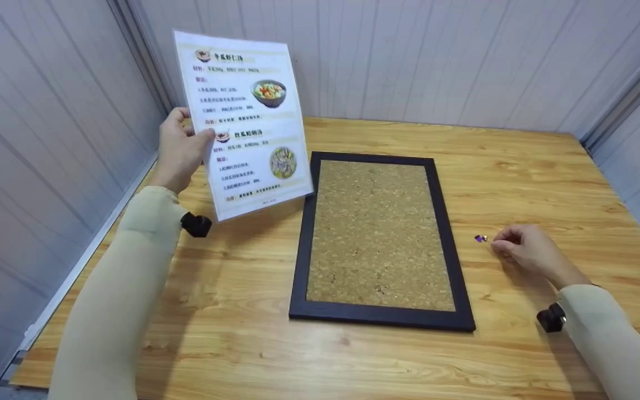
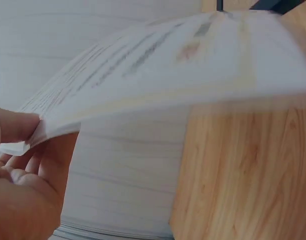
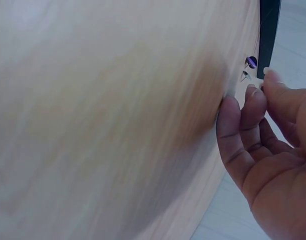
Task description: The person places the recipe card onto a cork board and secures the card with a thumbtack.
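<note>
My left hand [image 1: 178, 147] pinches the left edge of a printed sheet [image 1: 248, 183] between thumb and fingers, holding it raised and tilted. The sheet carries Chinese text and pictures of two dishes; in the left wrist view the paper [image 2: 158, 65] bows. Beside a black-framed cork board [image 1: 375, 239], my right hand [image 1: 531, 253] is low over the table, thumb and forefinger close together. Just beyond its fingertips lie small thumbtacks, one purple [image 3: 251, 62] and one metallic [image 3: 245, 76]. Whether something tiny sits between those fingertips cannot be made out.
The wooden table [image 1: 531, 172] meets pale panel walls [image 1: 409, 61] at the back and sides. The cork board lies flat in the middle, its frame's upper left corner close to the sheet's lower edge. A black wrist camera [image 1: 551, 318] sits on the right sleeve.
</note>
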Motion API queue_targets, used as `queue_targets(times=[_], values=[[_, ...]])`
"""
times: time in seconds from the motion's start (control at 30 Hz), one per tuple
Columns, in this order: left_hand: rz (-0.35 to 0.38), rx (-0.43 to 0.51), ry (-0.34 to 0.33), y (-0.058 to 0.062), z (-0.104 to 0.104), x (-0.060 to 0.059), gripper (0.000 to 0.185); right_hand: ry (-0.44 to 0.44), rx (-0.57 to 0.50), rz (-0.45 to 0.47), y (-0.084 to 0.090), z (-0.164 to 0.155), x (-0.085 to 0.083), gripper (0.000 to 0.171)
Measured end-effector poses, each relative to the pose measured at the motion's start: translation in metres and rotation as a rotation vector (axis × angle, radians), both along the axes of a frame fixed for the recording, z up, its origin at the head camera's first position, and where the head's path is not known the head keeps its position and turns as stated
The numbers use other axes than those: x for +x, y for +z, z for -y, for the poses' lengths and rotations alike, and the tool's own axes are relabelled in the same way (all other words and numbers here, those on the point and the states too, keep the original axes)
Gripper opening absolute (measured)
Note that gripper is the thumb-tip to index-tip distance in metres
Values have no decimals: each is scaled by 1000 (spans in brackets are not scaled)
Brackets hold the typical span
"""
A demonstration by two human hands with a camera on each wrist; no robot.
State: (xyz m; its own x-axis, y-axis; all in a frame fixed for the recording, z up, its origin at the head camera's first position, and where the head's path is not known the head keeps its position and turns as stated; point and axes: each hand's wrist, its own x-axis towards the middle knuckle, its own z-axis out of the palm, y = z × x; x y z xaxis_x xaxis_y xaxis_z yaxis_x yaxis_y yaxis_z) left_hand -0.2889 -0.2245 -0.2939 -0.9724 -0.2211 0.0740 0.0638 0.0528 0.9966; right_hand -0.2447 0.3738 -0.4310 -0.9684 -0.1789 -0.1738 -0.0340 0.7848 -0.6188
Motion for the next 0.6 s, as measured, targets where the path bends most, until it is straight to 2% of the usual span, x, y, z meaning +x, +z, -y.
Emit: queue_targets(times=[0.07, 0.17, 0.27, 0.37, 0.5, 0.6], values=[[-42, 6, 39, 1, 3, 5, 31, 24, 2, 3, 0, 5, -7, 17], [-76, 74, 64, 0, 5, 13, 39, 59, 7, 7, -2, 13, -18, 16], [-67, 180, 45, -7, 2, 19, 43, 86, 7, 3, -4, 20, -28, 19], [-54, 270, 29, -19, -10, 19, 44, 106, -4, 0, -3, 23, -37, 23], [-26, 334, -4, -42, -49, 13, 46, 112, -1, -20, -1, 11, -41, 24], [35, 317, -113, -60, -102, -2, 48, 46, 35, -34, 1, -18, -17, 24]])
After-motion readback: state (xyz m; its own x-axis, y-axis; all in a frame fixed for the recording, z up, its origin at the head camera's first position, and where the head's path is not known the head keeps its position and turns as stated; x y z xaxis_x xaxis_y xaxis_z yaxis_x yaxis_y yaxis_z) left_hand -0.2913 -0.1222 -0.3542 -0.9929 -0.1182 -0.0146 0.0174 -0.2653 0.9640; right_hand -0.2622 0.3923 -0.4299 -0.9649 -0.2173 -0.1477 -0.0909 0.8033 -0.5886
